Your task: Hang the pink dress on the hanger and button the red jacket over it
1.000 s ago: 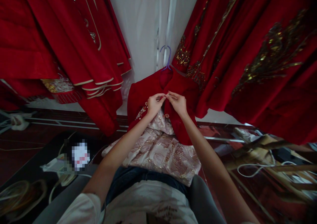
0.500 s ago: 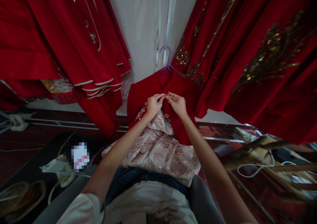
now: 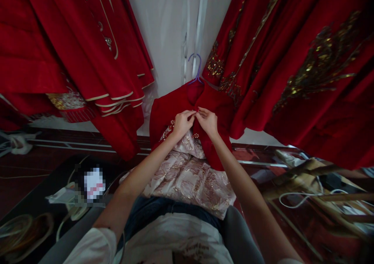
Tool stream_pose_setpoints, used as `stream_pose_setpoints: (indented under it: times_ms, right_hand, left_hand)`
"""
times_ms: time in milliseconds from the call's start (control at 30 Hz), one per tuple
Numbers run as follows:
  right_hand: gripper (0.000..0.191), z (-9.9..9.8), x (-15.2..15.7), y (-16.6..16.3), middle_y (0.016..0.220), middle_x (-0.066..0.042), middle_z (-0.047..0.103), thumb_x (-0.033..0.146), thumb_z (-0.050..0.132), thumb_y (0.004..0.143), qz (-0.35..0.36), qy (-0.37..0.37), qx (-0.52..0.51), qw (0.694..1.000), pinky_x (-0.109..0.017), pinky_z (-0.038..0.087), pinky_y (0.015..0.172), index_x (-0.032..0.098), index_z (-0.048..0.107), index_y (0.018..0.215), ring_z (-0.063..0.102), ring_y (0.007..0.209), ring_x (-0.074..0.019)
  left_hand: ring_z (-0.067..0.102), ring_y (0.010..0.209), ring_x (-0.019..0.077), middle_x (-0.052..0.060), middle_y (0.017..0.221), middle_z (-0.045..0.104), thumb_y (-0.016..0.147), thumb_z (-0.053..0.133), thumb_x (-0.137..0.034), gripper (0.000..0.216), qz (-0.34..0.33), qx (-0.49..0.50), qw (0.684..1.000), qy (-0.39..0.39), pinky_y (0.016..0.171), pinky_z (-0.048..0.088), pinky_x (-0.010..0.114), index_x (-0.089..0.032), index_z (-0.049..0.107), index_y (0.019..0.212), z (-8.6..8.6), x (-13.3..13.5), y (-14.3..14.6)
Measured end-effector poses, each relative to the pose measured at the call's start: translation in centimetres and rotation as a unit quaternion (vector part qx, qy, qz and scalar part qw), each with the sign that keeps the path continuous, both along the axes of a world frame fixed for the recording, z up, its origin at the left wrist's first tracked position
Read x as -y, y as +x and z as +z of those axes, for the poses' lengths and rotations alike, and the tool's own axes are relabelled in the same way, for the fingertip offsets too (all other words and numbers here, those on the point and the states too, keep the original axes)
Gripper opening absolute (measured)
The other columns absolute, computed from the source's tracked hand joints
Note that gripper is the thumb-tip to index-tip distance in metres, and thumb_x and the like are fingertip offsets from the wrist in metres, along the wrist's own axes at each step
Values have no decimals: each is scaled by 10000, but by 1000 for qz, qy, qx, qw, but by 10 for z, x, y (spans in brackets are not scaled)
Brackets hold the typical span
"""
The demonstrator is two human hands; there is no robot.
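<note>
A red jacket (image 3: 169, 102) hangs in front of me on a purple hanger (image 3: 200, 67). My left hand (image 3: 182, 124) pinches its front edge near the chest, fingertips together. Just beside it, my right hand (image 3: 208, 121) is closed on the opposite front edge, and the fingertips of both hands meet. Whatever small part lies between them is mostly hidden by the fingers. Below sits a flower-like beaded button (image 3: 196, 136) on the jacket front. Beaded trim (image 3: 167, 131) shows near my left wrist. Shiny pink brocade fabric (image 3: 189, 178) spreads from under the jacket down to my lap.
Red garments with white piping (image 3: 111, 73) hang at the left, and red garments with gold sequins (image 3: 315, 69) at the right. A black surface (image 3: 32, 201) at lower left bears cables and a pixelated item. Wooden bars (image 3: 295, 178) and a white cord stand at lower right.
Both hands stay at the jacket's front edges. My right hand has shifted very slightly left, its fingers drawn closer together over the small bead that showed between the fingertips.
</note>
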State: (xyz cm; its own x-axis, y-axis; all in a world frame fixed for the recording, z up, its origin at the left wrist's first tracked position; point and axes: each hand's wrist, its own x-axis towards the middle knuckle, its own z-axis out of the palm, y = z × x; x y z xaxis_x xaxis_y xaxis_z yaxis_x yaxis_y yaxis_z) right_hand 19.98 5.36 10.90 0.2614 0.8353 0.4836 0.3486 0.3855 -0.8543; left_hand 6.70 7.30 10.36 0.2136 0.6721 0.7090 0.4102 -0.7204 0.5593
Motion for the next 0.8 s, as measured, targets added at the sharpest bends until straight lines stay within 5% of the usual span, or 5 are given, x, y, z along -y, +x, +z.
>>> stream_pose_setpoints:
  times_ms: [233, 367, 600, 700, 800]
  right_hand:
    - [734, -34, 12, -2, 1168, -126, 626, 339, 675, 727, 39, 20, 0, 999, -323, 562, 775, 181, 386, 1383, 652, 946, -188]
    - [574, -55, 34, 10, 880, -42, 640, 260, 664, 649, 20, -52, 71, 996, -298, 521, 651, 170, 487, 1187, 610, 725, -160]
    - [396, -11, 69, 33, 876, -25, 680, 378, 653, 708, 151, -174, -145, 962, -261, 520, 659, 207, 562, 1054, 647, 750, -146]
    - [468, 4, 85, 24, 1050, -62, 676, 384, 648, 769, 267, -187, -126, 937, -318, 545, 796, 229, 541, 1197, 660, 927, -165]
    - [488, -2, 92, 10, 1086, -88, 649, 364, 699, 748, 247, -148, -33, 957, -359, 536, 860, 208, 546, 1184, 642, 979, -176]
  left_hand:
    - [659, 1009, 167, 94, 1163, 683, 762, 611, -73, 425, -104, 157, 973, -131, 906, 530, 312, -172, 622, 1175, -19, 5, -2]
    - [653, 995, 176, 113, 1184, 665, 781, 640, -170, 403, -159, 188, 948, -202, 925, 512, 347, -163, 608, 1183, -30, 15, -16]
    - [600, 1135, 255, 129, 1232, 647, 845, 558, -573, 498, -201, 229, 855, -420, 1027, 436, 424, -160, 657, 1105, -32, 38, -20]
    - [557, 1209, 269, 101, 1241, 651, 846, 463, -677, 608, -259, 307, 785, -472, 1069, 398, 433, -184, 644, 1153, -23, 50, -16]
    - [600, 1144, 285, 118, 1164, 686, 830, 388, -742, 705, -310, 354, 722, -506, 992, 464, 442, -167, 647, 1145, -19, 61, -20]
